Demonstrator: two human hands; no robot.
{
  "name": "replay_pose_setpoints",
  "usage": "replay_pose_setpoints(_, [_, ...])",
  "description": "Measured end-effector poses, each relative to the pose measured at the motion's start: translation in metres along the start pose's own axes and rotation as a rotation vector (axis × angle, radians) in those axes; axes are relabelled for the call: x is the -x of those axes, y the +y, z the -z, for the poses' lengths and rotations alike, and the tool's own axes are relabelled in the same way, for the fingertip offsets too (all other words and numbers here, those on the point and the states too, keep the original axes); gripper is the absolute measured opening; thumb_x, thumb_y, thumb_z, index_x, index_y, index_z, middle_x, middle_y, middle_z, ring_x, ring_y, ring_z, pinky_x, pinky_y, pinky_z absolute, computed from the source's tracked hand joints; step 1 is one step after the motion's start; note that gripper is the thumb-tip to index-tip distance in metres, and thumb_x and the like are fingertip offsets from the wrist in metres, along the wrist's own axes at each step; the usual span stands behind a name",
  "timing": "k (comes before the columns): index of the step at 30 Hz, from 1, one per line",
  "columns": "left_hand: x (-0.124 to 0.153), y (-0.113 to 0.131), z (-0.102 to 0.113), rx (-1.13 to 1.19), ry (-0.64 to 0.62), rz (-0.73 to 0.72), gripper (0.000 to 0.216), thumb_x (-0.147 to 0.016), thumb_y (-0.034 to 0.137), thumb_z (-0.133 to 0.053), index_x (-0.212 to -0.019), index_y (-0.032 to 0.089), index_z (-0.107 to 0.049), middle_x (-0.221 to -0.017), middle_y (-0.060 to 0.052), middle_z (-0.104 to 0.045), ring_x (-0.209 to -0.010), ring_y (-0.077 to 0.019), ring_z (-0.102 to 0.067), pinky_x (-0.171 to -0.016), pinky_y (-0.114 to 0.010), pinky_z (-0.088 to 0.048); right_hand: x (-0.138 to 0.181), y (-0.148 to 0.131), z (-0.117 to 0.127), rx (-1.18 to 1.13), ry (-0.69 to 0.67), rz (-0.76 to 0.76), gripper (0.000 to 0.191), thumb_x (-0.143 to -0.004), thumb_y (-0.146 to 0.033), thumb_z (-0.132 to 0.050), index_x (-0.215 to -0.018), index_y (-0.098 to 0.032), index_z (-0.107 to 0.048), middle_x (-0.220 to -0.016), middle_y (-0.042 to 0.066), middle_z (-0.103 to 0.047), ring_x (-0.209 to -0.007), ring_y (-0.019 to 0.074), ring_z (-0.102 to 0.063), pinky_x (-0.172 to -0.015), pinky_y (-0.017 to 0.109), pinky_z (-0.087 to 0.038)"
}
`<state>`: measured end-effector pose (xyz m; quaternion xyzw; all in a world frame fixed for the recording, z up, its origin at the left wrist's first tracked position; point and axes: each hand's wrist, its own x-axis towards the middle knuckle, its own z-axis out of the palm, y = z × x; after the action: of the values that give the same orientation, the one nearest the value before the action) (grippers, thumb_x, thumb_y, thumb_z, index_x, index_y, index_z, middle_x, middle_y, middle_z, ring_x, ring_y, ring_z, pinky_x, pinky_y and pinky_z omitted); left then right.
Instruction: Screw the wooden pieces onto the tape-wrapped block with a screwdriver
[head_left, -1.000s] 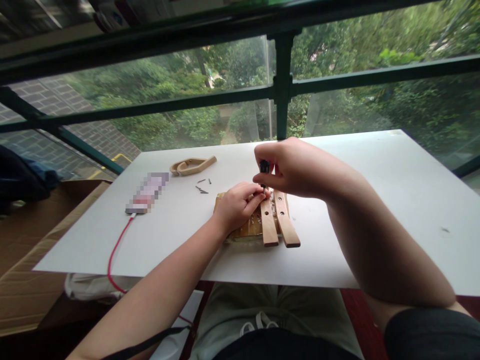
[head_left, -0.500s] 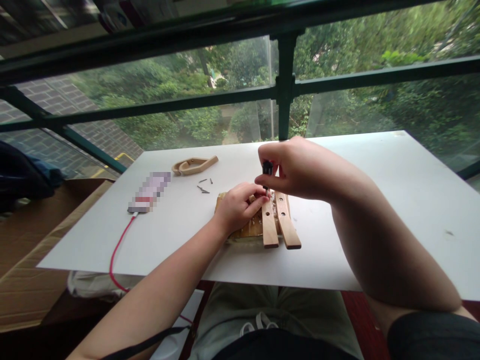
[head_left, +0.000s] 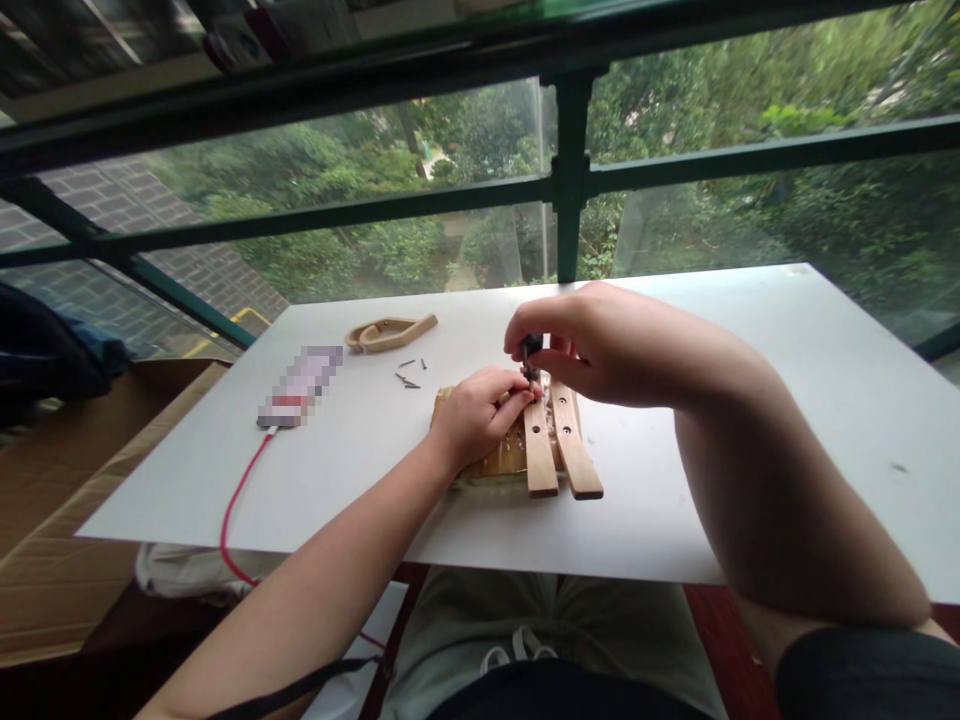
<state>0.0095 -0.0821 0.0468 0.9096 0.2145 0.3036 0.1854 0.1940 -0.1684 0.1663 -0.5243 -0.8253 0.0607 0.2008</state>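
My right hand (head_left: 592, 340) is closed around a small black-handled screwdriver (head_left: 531, 350) held upright, its tip down on the far end of a wooden slat (head_left: 538, 452). A second slat (head_left: 575, 452) lies beside it; both have holes and rest on a wooden assembly (head_left: 499, 458) on the white table (head_left: 787, 400). My left hand (head_left: 476, 412) lies curled on that assembly, fingertips pinched right by the screwdriver tip; what they pinch is too small to make out.
A curved wooden piece (head_left: 388, 332) lies at the far left of the table, with several small dark screws (head_left: 407, 376) near it. A blurred flat device (head_left: 298, 386) with a red cable (head_left: 238, 500) lies to the left. Windows stand behind; cardboard sits at left.
My right hand has sunk slightly and turned around the screwdriver. The left hand and the slats stay in place.
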Motion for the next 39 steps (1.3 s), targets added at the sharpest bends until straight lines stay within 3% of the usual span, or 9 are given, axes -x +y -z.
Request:
replay_pose_setpoints(8, [0.0,0.001,0.0,-0.061,0.014,-0.02,0.015,-0.091,0.025,-0.056,-0.083,0.018,-0.066,-0.077,-0.002,-0.066,-0.075,-0.0153,-0.06,-0.071,-0.027,-0.046,-0.004,0.0,-0.004,0.057,0.046,-0.029,0.019,-0.085,-0.032,-0.057,-0.092,-0.018,-0.068,-0.068,0.001,-0.06,-0.063,0.0115,-0.051,-0.061,0.027,-0.03])
replay_pose_setpoints(18, [0.003,-0.005,-0.001,-0.068,0.049,-0.035,0.012,-0.088,0.027,-0.06,-0.084,0.017,-0.067,-0.074,-0.003,-0.065,-0.07,-0.0153,-0.059,-0.065,-0.027,-0.045,-0.01,-0.003,-0.011,0.04,0.078,-0.05,0.024,-0.08,-0.036,-0.062,-0.094,-0.017,-0.064,-0.077,0.004,-0.064,-0.067,0.0135,-0.052,-0.06,0.026,-0.03])
replay_pose_setpoints(26, [0.0,0.001,0.003,0.002,-0.004,-0.013,0.015,-0.09,0.028,-0.057,-0.087,0.018,-0.068,-0.082,-0.003,-0.066,-0.078,-0.0156,-0.06,-0.072,-0.028,-0.048,0.0,0.003,-0.001,-0.107,0.017,0.093,0.033,-0.08,-0.015,-0.054,-0.111,-0.021,-0.063,-0.094,0.003,-0.067,-0.076,0.0117,-0.055,-0.066,0.025,-0.034])
replay_pose_setpoints(39, [0.001,0.0,0.001,0.007,-0.036,0.0,0.018,-0.093,0.028,-0.053,-0.089,0.019,-0.069,-0.086,-0.003,-0.069,-0.082,-0.0163,-0.063,-0.079,-0.03,-0.05,-0.001,0.001,0.001,-0.002,0.049,-0.052,0.02,-0.083,-0.031,-0.059,-0.096,-0.02,-0.07,-0.074,0.001,-0.065,-0.065,0.0112,-0.054,-0.061,0.026,-0.032])
